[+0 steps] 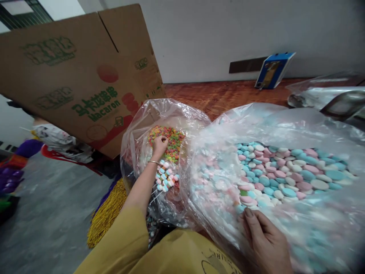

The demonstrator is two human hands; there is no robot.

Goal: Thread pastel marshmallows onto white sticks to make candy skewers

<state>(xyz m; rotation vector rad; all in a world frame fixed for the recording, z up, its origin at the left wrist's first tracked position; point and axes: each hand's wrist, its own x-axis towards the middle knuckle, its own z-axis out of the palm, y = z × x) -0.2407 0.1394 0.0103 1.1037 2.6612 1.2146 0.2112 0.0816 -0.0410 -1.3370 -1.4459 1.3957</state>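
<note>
My left hand (160, 147) reaches over small red, orange and green candies (174, 142) in a clear plastic bag (168, 106). Its fingers are pinched together; anything between them is too small to make out. Just below that wrist, which has a bracelet, lies a cluster of pink, white and blue candies (165, 177), with thin sticks beside it. On the right, a large open plastic bag (256, 114) holds many pink, white and blue oval candies (285, 171). My right hand (264, 236) is at this bag's near edge, thumb and fingers closed by a blue and pink candy piece.
A tall cardboard box (71, 83) stands at the left. A blue device (275, 71) sits at the back of the wooden table (222, 95). Plastic packaging (327, 95) lies far right. Behind the box, part of a person (61, 140) shows by a red chair (68, 158). Yellow strands (110, 209) hang below.
</note>
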